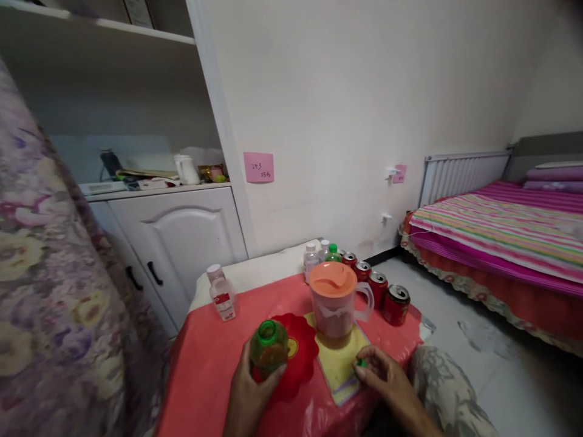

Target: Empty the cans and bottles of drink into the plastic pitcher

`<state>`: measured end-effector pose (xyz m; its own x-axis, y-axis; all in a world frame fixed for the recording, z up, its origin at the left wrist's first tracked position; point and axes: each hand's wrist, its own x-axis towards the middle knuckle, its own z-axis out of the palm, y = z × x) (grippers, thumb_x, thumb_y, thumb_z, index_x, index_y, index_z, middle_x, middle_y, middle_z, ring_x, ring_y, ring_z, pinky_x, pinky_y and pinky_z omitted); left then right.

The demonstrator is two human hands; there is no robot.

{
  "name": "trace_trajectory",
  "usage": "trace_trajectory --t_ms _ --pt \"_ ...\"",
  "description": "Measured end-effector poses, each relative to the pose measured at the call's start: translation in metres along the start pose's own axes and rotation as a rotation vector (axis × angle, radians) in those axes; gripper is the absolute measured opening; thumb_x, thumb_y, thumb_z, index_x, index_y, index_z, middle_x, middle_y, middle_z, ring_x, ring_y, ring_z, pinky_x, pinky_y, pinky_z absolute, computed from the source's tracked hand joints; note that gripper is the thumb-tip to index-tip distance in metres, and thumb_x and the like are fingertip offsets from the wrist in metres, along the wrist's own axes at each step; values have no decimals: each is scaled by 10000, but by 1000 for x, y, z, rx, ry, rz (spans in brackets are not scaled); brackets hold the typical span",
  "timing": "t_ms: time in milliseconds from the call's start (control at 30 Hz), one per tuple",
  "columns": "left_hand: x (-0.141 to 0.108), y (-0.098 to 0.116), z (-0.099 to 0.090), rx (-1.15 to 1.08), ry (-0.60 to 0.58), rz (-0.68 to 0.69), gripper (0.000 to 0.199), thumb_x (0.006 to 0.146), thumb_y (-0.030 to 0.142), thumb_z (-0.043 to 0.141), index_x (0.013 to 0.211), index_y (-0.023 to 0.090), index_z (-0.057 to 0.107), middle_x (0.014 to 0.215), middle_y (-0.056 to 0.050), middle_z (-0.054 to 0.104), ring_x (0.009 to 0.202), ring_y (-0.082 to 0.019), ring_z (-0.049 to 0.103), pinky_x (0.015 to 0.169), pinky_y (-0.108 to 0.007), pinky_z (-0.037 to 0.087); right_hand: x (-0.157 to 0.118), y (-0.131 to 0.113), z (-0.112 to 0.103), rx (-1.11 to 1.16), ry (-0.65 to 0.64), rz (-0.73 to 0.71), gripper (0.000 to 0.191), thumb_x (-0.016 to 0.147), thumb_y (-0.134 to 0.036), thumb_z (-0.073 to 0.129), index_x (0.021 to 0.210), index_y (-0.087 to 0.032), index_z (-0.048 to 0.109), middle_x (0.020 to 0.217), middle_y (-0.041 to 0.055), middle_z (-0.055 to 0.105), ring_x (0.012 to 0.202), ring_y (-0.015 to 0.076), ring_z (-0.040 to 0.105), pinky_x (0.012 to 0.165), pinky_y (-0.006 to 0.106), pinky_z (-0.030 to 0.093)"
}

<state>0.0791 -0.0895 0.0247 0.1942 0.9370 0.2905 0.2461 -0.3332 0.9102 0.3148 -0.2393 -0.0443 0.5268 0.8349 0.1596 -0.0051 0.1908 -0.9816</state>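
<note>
Green bottle stood open-mouthed in your left hand, at 8 o'clock from the pitcher, with your fingers curled around its body. At 5 o'clock from the pitcher, your right hand pinched a small green cap between the fingertips, well apart from the bottle's neck. So the bottle looked already uncapped, and the cap was not back on it. Whether anything had been poured, you could not tell from this view.

The pitcher's orange lid was on, and it sat on a yellow sheet. Next to that, at about 7 o'clock from the pitcher, one red plate lay on the table, partly behind your bottle.

Counting the rest, you had four other bottles, all with caps on: a clear bottle alone at 9 o'clock, then two white-capped bottles and one green-capped bottle grouped between 11 and 12 o'clock. That made five bottles with yours. Four red cans ran in a row from 1 to 3 o'clock, with what seemed a fifth partly hidden at the far end.
</note>
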Motion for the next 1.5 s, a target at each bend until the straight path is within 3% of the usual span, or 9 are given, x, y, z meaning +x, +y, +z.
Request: trace_trajectory --t_ms 133,267,433,700,867,1000,1167,1300,1500 --pt "2 -3 2 35 8 -49 720 545 506 803 1161 187 609 1056 -81 770 1000 -328 721 874 -428 589 24 15 -46 -95 133 6 337 674 -455 770 860 -203 645 796 21 670 768 224 646 706 317 506" --pt "1 1 4 42 38 -63 718 548 511 800 1164 192 616 1051 -82 773 1000 -337 720 857 -425 592 43 25 -67 -282 196 -35 310 687 -398 729 925 -206 685 932 67 723 904 284 673 831 382 522" --pt "1 10 6 13 70 -71 688 530 514 810 1110 186 637 1023 -84 777 979 -340 724 839 -422 596 55 37 -66 -542 166 -121 272 779 -349 637 1001 -212 712 1040 84 735 987 285 667 889 394 517" --pt "3 7 6 -9 37 -174 780 467 543 843 1109 168 608 1061 -120 762 1035 -370 701 897 -469 571 62 67 -68 -709 177 -139 339 825 -329 598 1107 -186 720 1125 118 728 1078 304 632 985 448 475" --pt "3 -6 11 15 -27 -191 840 512 557 824 1190 147 544 1194 -175 704 1139 -383 647 1001 -517 505 60 69 -71 -755 154 -147 382 845 -339 583 1175 -181 694 1171 119 715 1115 303 620 1005 455 469" --pt "3 -9 13 -10 -9 -164 763 498 523 838 1111 153 575 1123 -158 731 1072 -381 678 960 -514 534 59 67 -72 -763 160 -158 385 835 -341 589 1167 -176 694 1176 124 711 1131 302 618 1014 459 475" --pt "1 4 12 -65 21 -166 651 468 454 866 1007 172 635 1000 -102 776 958 -341 727 870 -448 590 58 71 -77 -720 164 -166 379 819 -356 590 1145 -193 697 1166 118 711 1134 303 623 1014 472 481" --pt "-1 11 9 -91 38 -141 622 498 412 860 1031 175 643 959 -78 787 913 -319 740 818 -419 605 50 60 -77 -588 165 -138 384 827 -439 598 1135 -225 681 1203 106 694 1163 299 618 1024 470 480" --pt "-4 1 9 -96 -37 -103 667 560 388 831 1145 162 605 1053 -95 762 995 -317 715 879 -423 577 46 -4 -67 -353 193 -93 471 836 -528 604 1225 -261 604 1288 97 649 1182 292 608 975 423 507"
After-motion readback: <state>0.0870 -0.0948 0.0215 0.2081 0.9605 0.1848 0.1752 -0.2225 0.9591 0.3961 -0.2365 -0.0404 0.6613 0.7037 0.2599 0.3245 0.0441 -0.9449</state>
